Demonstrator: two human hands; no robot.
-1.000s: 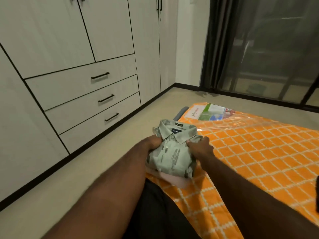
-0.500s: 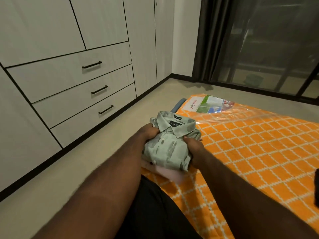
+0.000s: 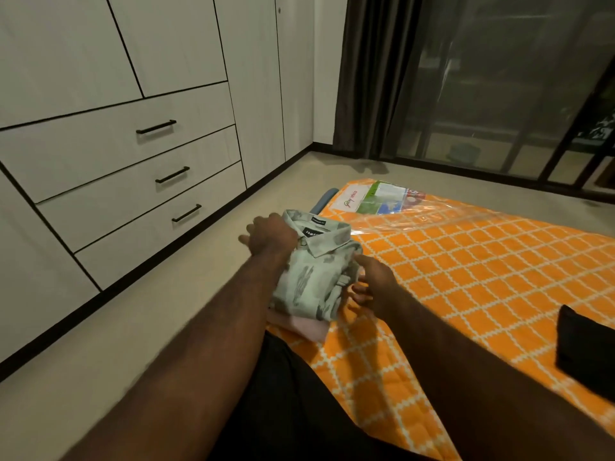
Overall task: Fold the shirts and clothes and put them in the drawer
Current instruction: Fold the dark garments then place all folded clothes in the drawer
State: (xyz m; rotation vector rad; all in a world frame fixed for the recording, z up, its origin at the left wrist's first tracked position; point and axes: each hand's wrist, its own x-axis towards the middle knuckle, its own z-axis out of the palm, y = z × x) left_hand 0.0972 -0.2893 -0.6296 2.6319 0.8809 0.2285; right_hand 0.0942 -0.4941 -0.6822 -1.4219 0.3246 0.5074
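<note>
Left hand [image 3: 271,236] rests on folded green shirt [image 3: 314,277], grip unclear. Right hand [image 3: 374,282], fingers relaxed, touches the shirt's right edge on orange mattress [image 3: 466,277].

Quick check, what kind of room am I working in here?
Most likely a bedroom: a built-in wardrobe with three closed drawers, an orange quilted mattress on the floor, and a dark curtain beside glass doors.

Both forearms are bare from the near edge of the view out to the wrists, with no sleeves, watch or bands showing on them. The left hand [image 3: 271,236] and the right hand [image 3: 376,282] wear no rings or gloves. The person's lap is covered by a plain black garment [image 3: 289,404].
</note>
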